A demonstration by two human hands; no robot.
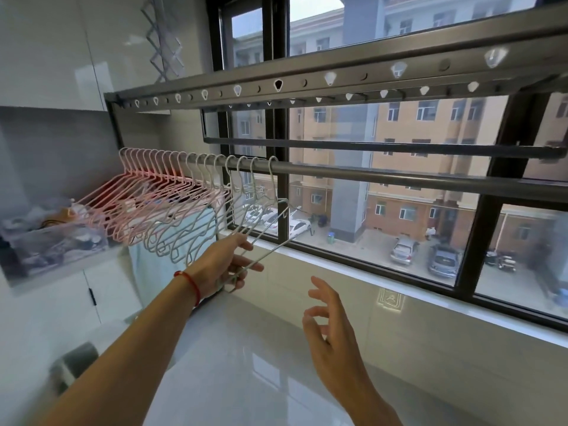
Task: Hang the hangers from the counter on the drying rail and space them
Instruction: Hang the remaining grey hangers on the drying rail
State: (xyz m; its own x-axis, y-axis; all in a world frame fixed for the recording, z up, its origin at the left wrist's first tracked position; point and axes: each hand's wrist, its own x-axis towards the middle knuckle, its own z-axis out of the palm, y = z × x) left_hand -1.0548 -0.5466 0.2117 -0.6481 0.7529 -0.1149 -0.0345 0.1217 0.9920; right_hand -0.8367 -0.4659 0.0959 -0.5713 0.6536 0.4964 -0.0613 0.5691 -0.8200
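While the left hand (222,262) grips the lower bar of the rightmost white hanger (264,229), the right hand (330,330) hovers loose-fingered over the counter (246,364), holding nothing. Pink hangers (147,192) and white ones crowd the drying rail (399,179) at its left end by the window (399,133).

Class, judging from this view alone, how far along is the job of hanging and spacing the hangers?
Done: pink hangers and white hangers already hook over the drying rail, bunched at its left end. In hand: the left hand grips the rightmost white hangers' lower ends; the right hand is open and holds nothing. Left: spacing them along the bare rail; the counter shows no hangers.
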